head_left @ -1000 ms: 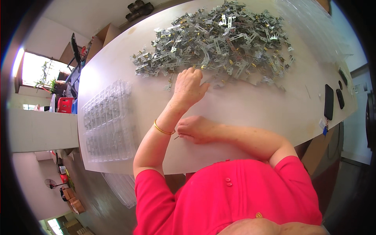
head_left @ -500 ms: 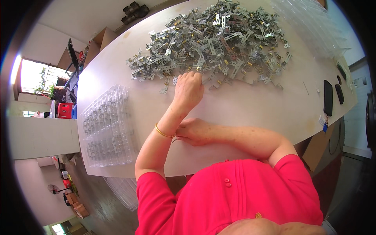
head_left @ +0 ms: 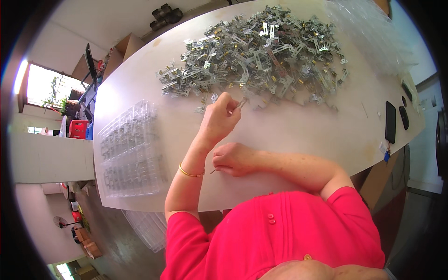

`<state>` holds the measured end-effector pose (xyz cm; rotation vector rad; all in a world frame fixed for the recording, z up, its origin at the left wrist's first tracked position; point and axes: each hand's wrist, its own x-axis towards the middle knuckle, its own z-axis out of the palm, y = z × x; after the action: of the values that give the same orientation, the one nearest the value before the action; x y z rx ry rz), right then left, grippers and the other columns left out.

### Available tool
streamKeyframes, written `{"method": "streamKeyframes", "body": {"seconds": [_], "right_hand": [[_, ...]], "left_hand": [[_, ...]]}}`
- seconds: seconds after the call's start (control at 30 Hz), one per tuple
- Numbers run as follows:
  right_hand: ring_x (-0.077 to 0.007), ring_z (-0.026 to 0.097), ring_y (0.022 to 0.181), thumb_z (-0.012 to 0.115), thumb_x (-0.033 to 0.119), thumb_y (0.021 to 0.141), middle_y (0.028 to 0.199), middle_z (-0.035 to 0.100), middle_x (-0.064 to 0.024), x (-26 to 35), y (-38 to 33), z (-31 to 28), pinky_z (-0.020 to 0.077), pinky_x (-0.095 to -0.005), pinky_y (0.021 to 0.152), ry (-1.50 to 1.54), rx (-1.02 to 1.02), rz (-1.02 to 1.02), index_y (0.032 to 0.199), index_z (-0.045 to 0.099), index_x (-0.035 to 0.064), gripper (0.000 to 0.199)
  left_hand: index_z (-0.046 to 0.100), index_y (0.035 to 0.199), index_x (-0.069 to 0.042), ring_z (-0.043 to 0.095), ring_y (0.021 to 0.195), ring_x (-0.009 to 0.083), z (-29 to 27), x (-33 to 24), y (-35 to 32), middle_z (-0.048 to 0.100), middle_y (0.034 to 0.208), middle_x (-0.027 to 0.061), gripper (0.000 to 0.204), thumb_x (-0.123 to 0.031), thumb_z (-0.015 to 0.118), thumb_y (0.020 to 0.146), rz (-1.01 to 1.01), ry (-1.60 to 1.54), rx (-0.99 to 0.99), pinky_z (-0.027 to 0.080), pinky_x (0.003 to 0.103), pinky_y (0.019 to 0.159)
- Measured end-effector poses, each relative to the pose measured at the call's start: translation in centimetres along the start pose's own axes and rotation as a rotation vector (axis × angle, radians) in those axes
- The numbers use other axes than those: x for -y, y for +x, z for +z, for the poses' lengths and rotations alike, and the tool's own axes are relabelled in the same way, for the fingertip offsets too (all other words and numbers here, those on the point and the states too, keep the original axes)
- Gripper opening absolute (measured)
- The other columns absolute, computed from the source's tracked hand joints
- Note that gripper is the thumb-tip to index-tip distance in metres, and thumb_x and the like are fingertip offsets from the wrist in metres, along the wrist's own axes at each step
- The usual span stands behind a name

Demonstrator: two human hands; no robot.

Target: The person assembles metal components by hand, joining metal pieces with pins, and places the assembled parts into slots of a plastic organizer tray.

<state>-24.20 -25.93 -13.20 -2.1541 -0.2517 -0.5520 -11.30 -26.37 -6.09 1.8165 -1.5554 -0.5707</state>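
A heap of small silvery metal brackets, some with brass-coloured parts, spreads over the far part of the table. At its near edge my left hand, with a gold bangle at the wrist, pinches one metal bracket between thumb and fingers. Nearer my body, my right hand is closed around a thin rod, whose tip sticks out on the left side; the fingers hide the rest. Left of my forearm lies a clear plastic tray with rows of metal pieces in its pockets.
Clear plastic trays are stacked at the far right of the white table. A black phone, a key ring with a blue tag and small dark objects lie near the right edge. More clear trays sit below the left front edge.
My left hand has drawn back slightly from the heap and turned, now showing a bracket in its fingers. My right hand has shifted slightly right, still holding the rod. The view has tilted a little.
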Motion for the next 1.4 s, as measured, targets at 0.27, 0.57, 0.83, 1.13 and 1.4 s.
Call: {"method": "streamKeyframes", "body": {"seconds": [0.27,0.57,0.83,1.13,1.4], "right_hand": [[-0.0293,0.062,0.084,0.064,0.014,0.089,0.088,0.064,-0.0080,0.8,-0.5,-2.6,0.0502,-0.0398,0.072,0.178,0.099,0.141,0.093,0.063,0.0063,0.009],[-0.0055,0.056,0.070,0.064,0.017,0.098,0.077,0.061,0.0018,0.6,-1.9,-8.6,0.0476,-0.0228,0.063,0.488,-0.744,0.597,0.098,0.065,0.0076,0.010],[-0.0050,0.058,0.073,0.062,0.013,0.099,0.082,0.064,0.0010,-0.7,-2.5,-7.6,0.0487,-0.0212,0.064,0.291,-0.982,0.547,0.104,0.064,0.0058,0.009],[-0.0037,0.054,0.064,0.063,0.010,0.097,0.072,0.061,0.0035,-0.4,-3.2,-7.7,0.0445,-0.0217,0.057,0.073,-0.912,0.598,0.100,0.065,0.0049,0.007],[-0.0043,0.053,0.062,0.063,0.010,0.095,0.070,0.061,0.0014,-0.7,-3.2,-7.9,0.0446,-0.0235,0.056,0.051,-0.906,0.601,0.100,0.065,0.0039,0.008]], "left_hand": [[0.055,0.094,-0.001,0.071,0.089,0.0184,-0.2,3.2,-0.5,0.067,0.102,0.0109,0.016,-0.003,0.070,0.088,-0.151,-0.884,-0.041,0.057,0.028,0.073],[0.058,0.120,-0.001,0.064,0.082,0.0100,1.9,3.8,-0.7,0.066,0.096,0.0028,0.036,-0.008,0.073,0.088,-0.205,-0.944,-0.011,0.055,0.024,0.069],[0.061,0.123,0.000,0.057,0.082,0.0052,4.7,3.7,-1.3,0.062,0.096,-0.0008,0.035,-0.008,0.071,0.090,-0.105,-0.703,-0.138,0.050,0.021,0.072],[0.064,0.119,0.002,0.056,0.090,0.0057,5.1,2.9,-1.5,0.056,0.102,-0.0006,0.029,-0.005,0.069,0.091,-0.010,-0.513,-0.226,0.048,0.021,0.080],[0.065,0.119,-0.001,0.059,0.082,0.0120,5.3,3.6,-1.4,0.059,0.101,0.0055,0.032,-0.006,0.071,0.088,0.071,-0.412,-0.285,0.050,0.026,0.074]]}}
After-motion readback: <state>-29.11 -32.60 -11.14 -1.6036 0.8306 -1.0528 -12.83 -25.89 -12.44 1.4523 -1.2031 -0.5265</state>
